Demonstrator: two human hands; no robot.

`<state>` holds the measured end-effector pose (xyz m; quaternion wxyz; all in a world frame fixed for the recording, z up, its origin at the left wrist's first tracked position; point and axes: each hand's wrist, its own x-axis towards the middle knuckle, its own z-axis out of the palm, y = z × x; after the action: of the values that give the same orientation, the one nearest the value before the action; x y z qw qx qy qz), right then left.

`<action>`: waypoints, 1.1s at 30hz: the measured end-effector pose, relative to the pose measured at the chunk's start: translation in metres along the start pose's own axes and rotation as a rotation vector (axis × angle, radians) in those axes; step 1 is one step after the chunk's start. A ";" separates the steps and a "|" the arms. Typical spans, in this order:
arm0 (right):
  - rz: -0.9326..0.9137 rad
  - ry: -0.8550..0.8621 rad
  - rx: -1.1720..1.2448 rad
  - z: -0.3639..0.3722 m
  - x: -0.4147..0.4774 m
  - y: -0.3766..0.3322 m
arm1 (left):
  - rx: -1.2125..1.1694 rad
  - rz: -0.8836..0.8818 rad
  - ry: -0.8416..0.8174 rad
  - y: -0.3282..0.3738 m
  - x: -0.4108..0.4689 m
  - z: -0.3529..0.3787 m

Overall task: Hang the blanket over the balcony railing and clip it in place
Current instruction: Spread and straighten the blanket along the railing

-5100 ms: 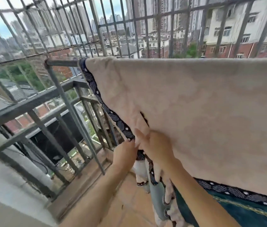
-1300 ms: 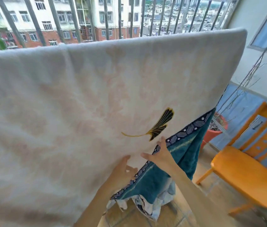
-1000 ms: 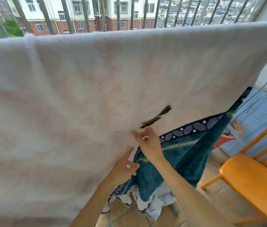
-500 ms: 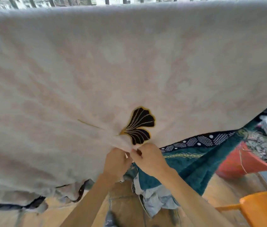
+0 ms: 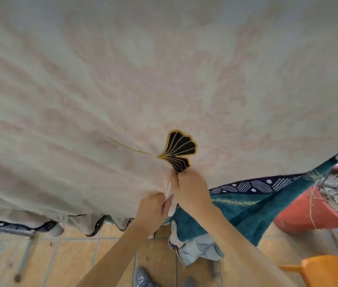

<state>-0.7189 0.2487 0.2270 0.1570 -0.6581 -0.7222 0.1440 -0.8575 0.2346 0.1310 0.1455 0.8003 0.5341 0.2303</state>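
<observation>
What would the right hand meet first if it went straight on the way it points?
The right hand points upward, gripping the blanket; straight on, it would likely meet the leaf motif just past its fingers. What lies behind the cloth is hidden.

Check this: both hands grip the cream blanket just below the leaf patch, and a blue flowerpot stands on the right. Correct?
Not quite: the head view shows the flowerpot is red-orange, not blue. The rest holds: the left hand and right hand grip the cream blanket just below the leaf patch, with the flowerpot on the right.
</observation>
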 end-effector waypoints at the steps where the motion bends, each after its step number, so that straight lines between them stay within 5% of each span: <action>1: 0.011 -0.012 -0.012 0.003 -0.001 0.002 | -0.011 -0.012 -0.022 -0.004 -0.001 0.004; 9: 0.038 -0.142 -0.235 0.042 -0.023 0.032 | 0.080 -0.087 -0.409 -0.005 -0.018 0.052; 15: 0.214 -0.302 -0.094 0.086 -0.045 0.044 | 0.172 -0.163 -0.666 -0.010 -0.035 0.066; 21: 0.274 -0.367 0.231 0.053 -0.053 0.060 | 0.237 -0.233 -0.791 0.020 -0.006 0.042; 24: 0.287 -0.295 0.527 0.005 -0.072 0.081 | 0.247 -0.177 -0.958 0.051 0.020 0.015; 27: 0.411 -0.004 0.678 -0.052 -0.106 0.123 | 0.203 0.038 -1.072 0.101 0.048 -0.030; 30: 0.543 0.517 0.565 -0.094 -0.131 0.177 | -0.212 0.188 -0.844 0.174 0.068 -0.088; 33: 0.556 0.600 0.557 -0.122 -0.127 0.204 | -0.748 0.296 -0.151 0.252 0.084 -0.147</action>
<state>-0.4728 0.1416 0.2485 0.4835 -0.7715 -0.3762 0.1719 -0.7084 0.2126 0.3946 0.4306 0.7749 0.2804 0.3680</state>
